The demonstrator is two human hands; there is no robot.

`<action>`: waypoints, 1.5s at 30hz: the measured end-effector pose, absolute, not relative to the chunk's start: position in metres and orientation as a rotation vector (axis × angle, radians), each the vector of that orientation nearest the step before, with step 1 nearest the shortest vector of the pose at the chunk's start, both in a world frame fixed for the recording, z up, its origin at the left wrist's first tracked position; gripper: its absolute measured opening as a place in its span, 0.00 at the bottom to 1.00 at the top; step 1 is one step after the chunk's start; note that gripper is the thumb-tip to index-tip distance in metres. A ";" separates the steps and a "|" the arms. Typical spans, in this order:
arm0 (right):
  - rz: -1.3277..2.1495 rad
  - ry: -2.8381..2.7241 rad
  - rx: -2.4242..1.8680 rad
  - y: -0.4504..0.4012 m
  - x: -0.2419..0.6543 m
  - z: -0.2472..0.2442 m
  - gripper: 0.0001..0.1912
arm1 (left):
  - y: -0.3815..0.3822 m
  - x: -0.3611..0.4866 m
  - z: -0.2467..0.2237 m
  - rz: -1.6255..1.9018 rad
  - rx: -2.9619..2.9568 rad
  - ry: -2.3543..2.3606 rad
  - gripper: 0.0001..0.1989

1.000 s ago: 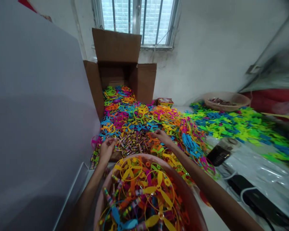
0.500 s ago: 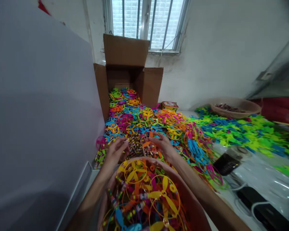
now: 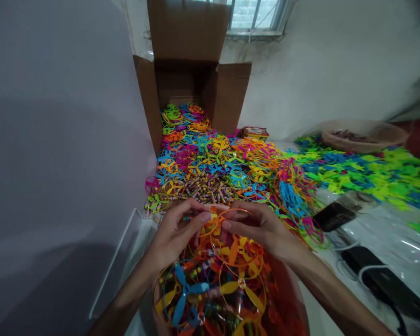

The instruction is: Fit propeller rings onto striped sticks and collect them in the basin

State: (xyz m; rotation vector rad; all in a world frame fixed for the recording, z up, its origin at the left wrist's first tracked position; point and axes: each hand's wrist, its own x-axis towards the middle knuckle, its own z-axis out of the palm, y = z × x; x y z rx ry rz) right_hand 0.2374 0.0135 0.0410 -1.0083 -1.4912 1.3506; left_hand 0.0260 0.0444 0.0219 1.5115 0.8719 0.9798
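Above a pink tub (image 3: pixel 301 298), my two hands meet with fingertips pinched close together. My left hand (image 3: pixel 177 228) holds a small striped stick (image 3: pixel 186 218) with a pale yellow end, partly covered by the fingers. My right hand (image 3: pixel 262 228) grips an orange ringed propeller (image 3: pixel 233 251) near its hub, against the stick's end. Whether the two parts are joined I cannot tell. Inside the tub lie yellow propellers (image 3: pixel 254 297), a blue propeller (image 3: pixel 185 290) and striped sticks in a jumble.
A heap of coloured propellers (image 3: pixel 219 142) spills from a cardboard box (image 3: pixel 231 93). Striped sticks (image 3: pixel 206 187) lie before it. To the right are green and blue pieces (image 3: pixel 364 172), a shallow basin (image 3: pixel 367 144), a dark can (image 3: pixel 343 210) and a black device (image 3: pixel 381 280). A pale panel (image 3: pixel 66 163) stands left.
Both hands have come together over the tub, bringing the stick and the orange propeller against each other. The view has tilted downward.
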 end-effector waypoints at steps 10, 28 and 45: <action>1.307 -1.687 -1.004 -0.003 0.235 0.053 0.05 | 0.036 0.013 0.044 0.784 1.760 0.838 0.13; 0.524 -2.210 -1.097 -0.019 0.230 0.053 0.07 | 0.026 -0.001 0.056 0.610 2.271 0.815 0.11; 0.513 -1.888 -1.418 0.000 0.284 0.031 0.15 | 0.043 -0.009 0.011 0.865 2.181 0.838 0.13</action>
